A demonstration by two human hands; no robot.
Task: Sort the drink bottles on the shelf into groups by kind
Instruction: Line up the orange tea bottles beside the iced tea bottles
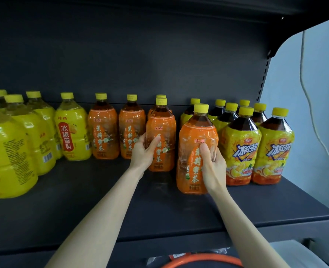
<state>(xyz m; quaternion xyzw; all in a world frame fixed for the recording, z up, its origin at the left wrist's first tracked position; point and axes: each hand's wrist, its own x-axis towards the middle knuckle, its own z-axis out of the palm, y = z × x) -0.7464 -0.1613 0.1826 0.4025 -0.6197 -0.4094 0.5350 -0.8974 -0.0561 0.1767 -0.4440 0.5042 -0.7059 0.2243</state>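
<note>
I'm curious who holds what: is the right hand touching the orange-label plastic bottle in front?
Touching. Head view: right hand grips the front orange-label plastic bottle, thumb on label.

Glossy plastic bottles (197, 149) (shrink-film labels crinkled) stand on a matt dark shelf (82, 200).

Soft, even light falls from the front on the dark shelf (82, 219), whose back panel (140, 55) is dim, while the pale wall (314, 113) right of the shelf is brightest. Small glints sit on the bottles (103, 132); the wide lens bows the shelf's edges and softens the bottles at its left end.
</note>
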